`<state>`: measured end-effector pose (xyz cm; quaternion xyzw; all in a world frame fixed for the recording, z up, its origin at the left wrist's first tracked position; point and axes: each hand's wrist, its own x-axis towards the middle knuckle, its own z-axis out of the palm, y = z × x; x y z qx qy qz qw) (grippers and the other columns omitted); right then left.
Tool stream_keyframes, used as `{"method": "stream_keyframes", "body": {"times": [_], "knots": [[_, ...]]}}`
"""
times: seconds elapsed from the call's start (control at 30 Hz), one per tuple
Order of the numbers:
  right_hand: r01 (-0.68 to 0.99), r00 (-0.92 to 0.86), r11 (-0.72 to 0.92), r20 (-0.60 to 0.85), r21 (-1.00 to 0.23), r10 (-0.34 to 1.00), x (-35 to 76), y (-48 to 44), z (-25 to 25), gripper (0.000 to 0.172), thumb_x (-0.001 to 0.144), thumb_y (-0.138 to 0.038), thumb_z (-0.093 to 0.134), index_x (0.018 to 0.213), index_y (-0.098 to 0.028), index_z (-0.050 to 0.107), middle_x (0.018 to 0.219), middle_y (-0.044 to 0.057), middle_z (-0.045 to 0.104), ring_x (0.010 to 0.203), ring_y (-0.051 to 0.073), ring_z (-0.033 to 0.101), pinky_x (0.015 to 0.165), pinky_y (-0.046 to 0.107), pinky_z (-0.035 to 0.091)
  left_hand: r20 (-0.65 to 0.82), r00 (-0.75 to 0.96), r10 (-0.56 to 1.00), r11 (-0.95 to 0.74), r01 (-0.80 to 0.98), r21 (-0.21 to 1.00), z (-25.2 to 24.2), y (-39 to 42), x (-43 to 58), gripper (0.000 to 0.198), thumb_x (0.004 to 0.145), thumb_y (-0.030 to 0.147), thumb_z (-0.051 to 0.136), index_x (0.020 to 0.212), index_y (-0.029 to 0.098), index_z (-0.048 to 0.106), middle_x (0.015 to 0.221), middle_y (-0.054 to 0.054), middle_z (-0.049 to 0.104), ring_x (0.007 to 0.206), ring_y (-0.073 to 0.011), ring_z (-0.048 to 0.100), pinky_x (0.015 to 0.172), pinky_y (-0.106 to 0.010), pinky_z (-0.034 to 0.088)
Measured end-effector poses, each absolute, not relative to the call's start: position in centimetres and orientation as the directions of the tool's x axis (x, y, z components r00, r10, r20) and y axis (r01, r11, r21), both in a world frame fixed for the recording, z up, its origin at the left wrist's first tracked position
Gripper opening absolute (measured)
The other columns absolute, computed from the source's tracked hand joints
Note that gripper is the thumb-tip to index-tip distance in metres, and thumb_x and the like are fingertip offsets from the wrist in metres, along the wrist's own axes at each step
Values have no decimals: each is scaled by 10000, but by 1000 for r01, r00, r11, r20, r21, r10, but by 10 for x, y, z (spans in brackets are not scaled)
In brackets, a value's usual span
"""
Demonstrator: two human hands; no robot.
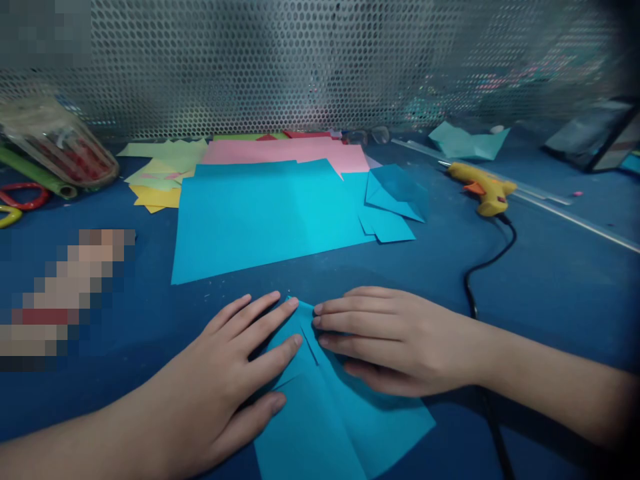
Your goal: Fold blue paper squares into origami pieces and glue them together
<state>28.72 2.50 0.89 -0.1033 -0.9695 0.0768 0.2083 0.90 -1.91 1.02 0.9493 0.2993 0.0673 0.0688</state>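
Turquoise folded paper sheet (330, 420) is pinned flat on the near middle of the dark blue surface (550, 280), seemingly so its creases are held down. It is pressed by the left hand (225, 380) and right hand (395, 340), fingers (265, 321) outstretched, gripping nothing. Beyond, a large turquoise paper sheet (265, 220) and, far right, a yellow plastic glue gun (483, 189) are laid aside.
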Motion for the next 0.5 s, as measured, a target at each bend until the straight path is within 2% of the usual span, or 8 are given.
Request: {"method": "stream_keyframes", "body": {"times": [0.1,0.17,0.27,0.37,0.5], "knots": [[174,-900,939,340,-295,274,287,24,8,265,1003,-207,458,1095,-89,677,1257,190,687,1293,240,580,1079,364,488,115,798,591,-806,578,130,10,-21,10,488,968,272,494,1455,261,471,1600,-48,368,1444,-294,388,1110,-502,442],[195,-910,901,272,-388,313,286,23,9,249,978,-242,496,1072,-93,673,1407,215,579,1421,250,434,1153,387,407,133,798,588,-809,581,93,11,-22,9,476,974,269,483,1450,246,478,1578,-63,411,1414,-290,432,1092,-478,458],[249,-922,851,156,-462,355,286,23,11,243,958,-294,536,1070,-120,662,1549,193,406,1502,251,252,1214,436,290,118,838,532,-845,535,9,12,-22,8,445,983,279,483,1423,218,510,1530,-103,478,1339,-301,510,1009,-445,510],[293,-922,825,87,-483,378,286,22,13,246,948,-323,566,1095,-143,644,1584,162,338,1515,246,193,1229,464,239,110,833,542,-837,547,-14,13,-23,8,428,982,280,482,1405,237,534,1525,-88,488,1275,-297,546,958,-425,521],[318,-911,800,71,-508,407,286,22,12,260,935,-341,586,1102,-148,634,1581,157,339,1515,259,201,1233,490,214,123,767,629,-775,631,29,10,-27,10,418,973,265,484,1382,299,558,1542,-43,468,1261,-300,523,977,-444,497]]}}
